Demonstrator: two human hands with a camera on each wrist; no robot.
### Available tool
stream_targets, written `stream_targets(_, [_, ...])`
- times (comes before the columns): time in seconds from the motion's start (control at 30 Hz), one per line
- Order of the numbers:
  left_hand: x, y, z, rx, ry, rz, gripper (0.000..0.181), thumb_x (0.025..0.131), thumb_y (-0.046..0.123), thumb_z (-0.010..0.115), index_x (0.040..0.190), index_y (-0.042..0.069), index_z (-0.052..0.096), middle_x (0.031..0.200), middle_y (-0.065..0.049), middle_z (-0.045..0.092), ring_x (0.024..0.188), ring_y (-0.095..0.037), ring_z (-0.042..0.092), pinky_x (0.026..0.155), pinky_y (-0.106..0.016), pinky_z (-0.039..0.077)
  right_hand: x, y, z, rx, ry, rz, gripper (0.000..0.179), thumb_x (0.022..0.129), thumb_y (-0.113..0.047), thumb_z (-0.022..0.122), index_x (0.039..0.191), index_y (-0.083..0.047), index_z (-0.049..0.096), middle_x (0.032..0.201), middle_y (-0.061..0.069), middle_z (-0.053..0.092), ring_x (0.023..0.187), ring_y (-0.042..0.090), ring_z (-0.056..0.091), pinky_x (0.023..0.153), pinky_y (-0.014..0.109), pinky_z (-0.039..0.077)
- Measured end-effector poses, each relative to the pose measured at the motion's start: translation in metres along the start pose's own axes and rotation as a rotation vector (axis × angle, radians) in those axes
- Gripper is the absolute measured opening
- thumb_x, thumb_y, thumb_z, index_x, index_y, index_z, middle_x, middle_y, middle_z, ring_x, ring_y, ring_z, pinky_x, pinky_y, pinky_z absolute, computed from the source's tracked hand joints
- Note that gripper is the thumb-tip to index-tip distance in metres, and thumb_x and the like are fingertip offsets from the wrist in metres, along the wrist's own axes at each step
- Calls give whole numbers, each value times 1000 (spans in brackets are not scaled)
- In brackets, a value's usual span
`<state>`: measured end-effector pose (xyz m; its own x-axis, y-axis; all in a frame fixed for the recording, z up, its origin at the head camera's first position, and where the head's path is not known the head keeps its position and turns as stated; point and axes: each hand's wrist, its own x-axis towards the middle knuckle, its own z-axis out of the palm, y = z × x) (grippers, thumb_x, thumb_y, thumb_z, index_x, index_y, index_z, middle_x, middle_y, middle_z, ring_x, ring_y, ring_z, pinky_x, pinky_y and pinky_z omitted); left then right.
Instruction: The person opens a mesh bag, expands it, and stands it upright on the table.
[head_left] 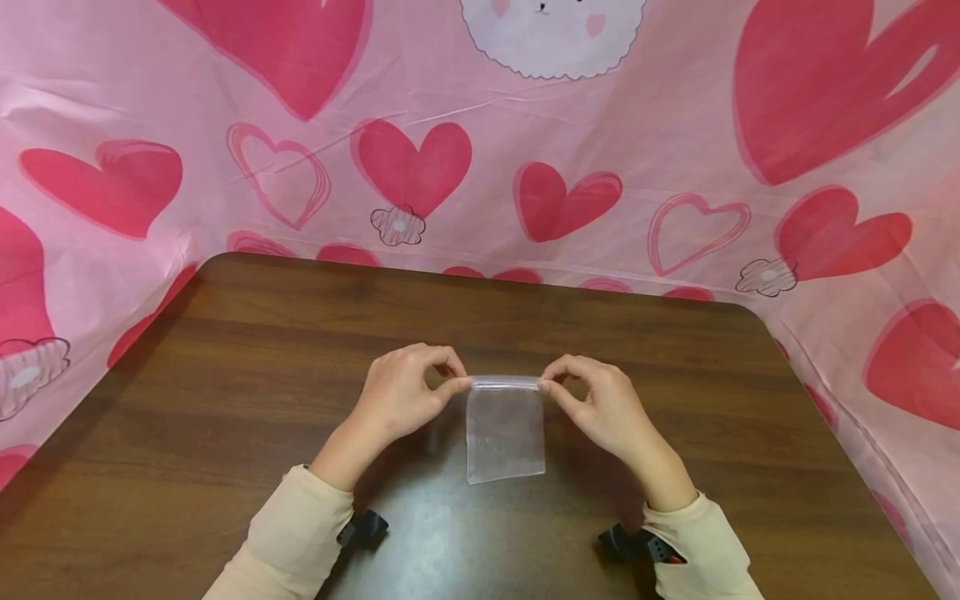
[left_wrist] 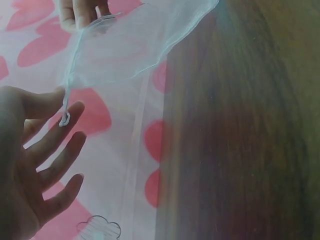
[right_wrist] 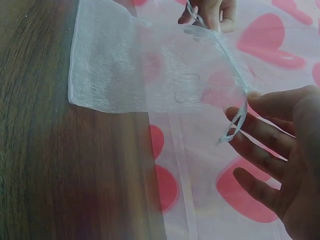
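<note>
A small sheer white drawstring pouch (head_left: 506, 433) hangs upright between both hands, its top band stretched straight. My left hand (head_left: 405, 387) pinches one upper corner between thumb and forefinger, and my right hand (head_left: 596, 404) pinches the other. In the left wrist view, a looped cord end (left_wrist: 65, 119) pokes out below the thumb of the left hand (left_wrist: 35, 165). The right wrist view shows a knotted cord (right_wrist: 234, 130) dangling by the fingers of the right hand (right_wrist: 285, 150). The pouch (right_wrist: 110, 65) looks flat and see-through, with nothing visible inside.
A dark brown wooden table (head_left: 225, 417) lies under the hands. Pink cloth with red hearts (head_left: 420, 167) rises behind it and along both sides. A black wrist camera (head_left: 363, 529) sits on the left wrist, another black camera (head_left: 626, 543) on the right.
</note>
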<state>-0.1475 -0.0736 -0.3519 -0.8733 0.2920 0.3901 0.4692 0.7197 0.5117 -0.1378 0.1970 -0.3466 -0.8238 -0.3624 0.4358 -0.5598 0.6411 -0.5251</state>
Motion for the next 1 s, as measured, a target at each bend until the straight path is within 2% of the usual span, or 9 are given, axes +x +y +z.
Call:
stream_targets(0.2, [0,0,0,52,5,31,12,82,32,81,79,34,70,79,16,63,75,-7,60,65,-36,47,-1,3,1,-67,-28,-16,11,86,-14,78,88,-20,70,84,-11,67,54,6,40,60,29,41])
stream_targets(0.33, [0,-1,2,93,8,55,13,81,31,81,78,34,69,79,16,64,77,-7,61,66,-35,48,-1,5,2,-107,-57,-32,11,86,-15,78,89,-21,69,84,-11,66,52,3,38,58,28,41])
stream_targets(0.5, [0,-3,5,140,27,100,14,80,29,82,77,34,69,76,17,64,74,-6,60,65,-32,47,-2,6,3,-132,-69,-70,11,86,-16,78,89,-20,69,83,-10,65,57,6,44,60,29,43])
stream_targets(0.77, [0,-4,4,221,37,175,12,79,26,82,77,31,71,79,17,68,74,-10,61,69,-33,48,-1,7,4,-137,-98,-110,10,85,-15,78,89,-18,69,82,-10,65,71,14,61,66,33,49])
stream_targets(0.9, [0,-4,4,227,31,192,12,79,26,82,77,29,71,77,16,68,72,-10,60,69,-33,48,-1,7,3,-134,-109,-119,10,85,-15,79,89,-17,69,82,-10,66,74,14,64,68,35,51])
stream_targets(1.0, [0,-3,4,208,29,180,11,80,27,82,78,29,71,75,15,67,70,-9,59,66,-32,47,-1,7,3,-122,-107,-119,10,85,-14,79,89,-17,69,82,-11,66,75,11,64,70,36,52])
